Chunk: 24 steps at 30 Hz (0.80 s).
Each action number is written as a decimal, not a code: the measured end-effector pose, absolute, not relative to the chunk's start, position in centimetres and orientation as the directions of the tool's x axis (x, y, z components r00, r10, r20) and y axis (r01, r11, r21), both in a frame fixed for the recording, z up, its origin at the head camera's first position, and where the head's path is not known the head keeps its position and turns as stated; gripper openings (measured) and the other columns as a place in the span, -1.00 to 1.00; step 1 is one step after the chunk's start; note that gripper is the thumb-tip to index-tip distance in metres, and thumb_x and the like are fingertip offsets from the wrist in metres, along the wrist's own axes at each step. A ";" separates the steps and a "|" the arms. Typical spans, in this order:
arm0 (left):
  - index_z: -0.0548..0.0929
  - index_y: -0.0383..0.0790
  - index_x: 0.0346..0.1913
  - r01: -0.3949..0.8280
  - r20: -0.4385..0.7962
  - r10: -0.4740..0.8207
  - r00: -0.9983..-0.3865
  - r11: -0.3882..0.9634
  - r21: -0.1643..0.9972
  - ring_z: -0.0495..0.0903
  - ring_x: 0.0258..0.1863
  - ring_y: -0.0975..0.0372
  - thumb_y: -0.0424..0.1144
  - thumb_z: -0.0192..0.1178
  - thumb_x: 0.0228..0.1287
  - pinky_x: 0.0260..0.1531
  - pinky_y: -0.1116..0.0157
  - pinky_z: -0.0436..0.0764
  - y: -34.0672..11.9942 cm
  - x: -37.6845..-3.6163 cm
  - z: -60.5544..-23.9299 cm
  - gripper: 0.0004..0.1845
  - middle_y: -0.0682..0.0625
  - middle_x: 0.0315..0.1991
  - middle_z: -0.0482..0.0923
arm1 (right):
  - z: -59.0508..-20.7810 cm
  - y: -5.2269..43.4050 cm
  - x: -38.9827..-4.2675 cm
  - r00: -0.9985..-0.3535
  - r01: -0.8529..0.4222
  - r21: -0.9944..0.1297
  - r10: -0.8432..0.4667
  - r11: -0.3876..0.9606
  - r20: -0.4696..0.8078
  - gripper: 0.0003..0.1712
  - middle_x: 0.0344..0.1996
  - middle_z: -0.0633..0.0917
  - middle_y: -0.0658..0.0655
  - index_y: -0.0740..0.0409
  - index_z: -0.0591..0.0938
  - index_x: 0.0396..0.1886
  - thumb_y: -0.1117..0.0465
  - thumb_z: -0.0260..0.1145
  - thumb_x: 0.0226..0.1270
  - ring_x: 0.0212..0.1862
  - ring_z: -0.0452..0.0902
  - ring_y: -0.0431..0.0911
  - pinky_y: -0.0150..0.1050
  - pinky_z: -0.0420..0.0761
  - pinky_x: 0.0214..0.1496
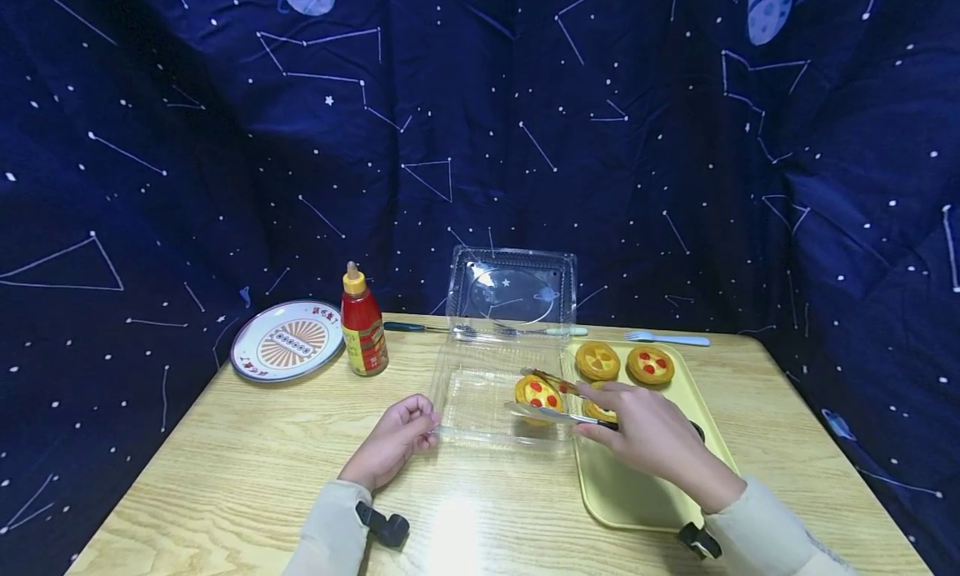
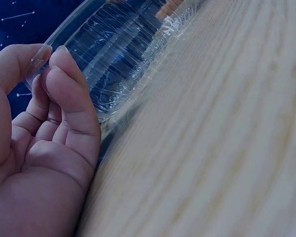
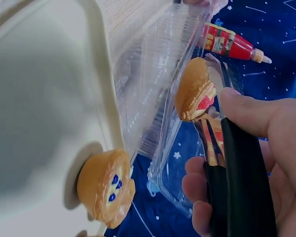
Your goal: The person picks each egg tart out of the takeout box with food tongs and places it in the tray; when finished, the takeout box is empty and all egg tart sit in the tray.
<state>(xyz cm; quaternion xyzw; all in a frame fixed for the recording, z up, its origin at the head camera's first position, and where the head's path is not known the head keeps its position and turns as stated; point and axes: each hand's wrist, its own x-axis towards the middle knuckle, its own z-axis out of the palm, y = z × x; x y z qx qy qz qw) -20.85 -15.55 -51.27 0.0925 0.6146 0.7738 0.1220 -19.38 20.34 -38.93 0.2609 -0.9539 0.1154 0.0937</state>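
Note:
My right hand (image 1: 652,430) holds black-handled tongs (image 3: 246,182), their metal tips on either side of a tart (image 1: 538,393) with red topping. That tart is over the base of a clear plastic clamshell box (image 1: 472,401); whether it touches the bottom I cannot tell. The box's lid (image 1: 513,297) stands raised at the back. At the box's front left corner, my left hand (image 1: 397,434) pinches the rim between thumb and fingers, as the left wrist view shows. A blueberry-topped tart (image 3: 101,182) sits on the tray, partly hidden by the right hand in the head view.
The yellow tray (image 1: 637,501) lies right of the box, with a yellow-topped tart (image 1: 597,361) and a red-topped tart (image 1: 651,366) at its back. A blue fork (image 1: 671,338) lies behind it. Left stand a red sauce bottle (image 1: 365,330) and a plate (image 1: 258,363).

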 end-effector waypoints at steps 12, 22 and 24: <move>0.38 -0.26 -0.25 -0.099 -0.033 0.290 -0.956 -0.215 0.972 0.51 -0.37 0.19 -0.35 0.13 0.42 -0.35 0.37 0.52 -15.6 -21.0 -51.3 -0.87 -0.03 -0.32 0.40 | -38.0 23.9 -18.2 -0.834 -0.509 -0.138 -0.447 0.850 0.324 -0.35 -0.09 0.72 0.13 -0.01 0.62 0.24 -0.13 0.46 0.18 -0.29 0.65 -0.05 -0.02 0.58 -0.38; 0.38 -0.25 -0.26 -0.085 -0.019 0.298 -0.954 -0.210 0.974 0.50 -0.35 0.17 -0.33 0.15 0.41 -0.36 0.37 0.51 -15.6 -21.0 -51.5 -0.85 -0.01 -0.33 0.38 | -37.8 27.3 -17.2 -0.878 -0.419 -0.155 -0.356 0.895 0.319 -0.32 -0.40 0.62 -0.10 -0.01 0.59 0.26 -0.16 0.45 0.19 -0.47 0.44 -0.19 -0.20 0.38 -0.53; 0.38 -0.25 -0.26 -0.079 -0.013 0.302 -0.953 -0.210 0.975 0.50 -0.35 0.18 -0.33 0.15 0.41 -0.36 0.38 0.51 -15.6 -21.0 -51.6 -0.85 -0.01 -0.33 0.38 | -37.8 27.8 -17.0 -0.888 -0.400 -0.158 -0.340 0.903 0.309 -0.32 -0.49 0.52 -0.15 -0.01 0.60 0.26 -0.18 0.43 0.20 -0.53 0.33 -0.23 -0.25 0.28 -0.57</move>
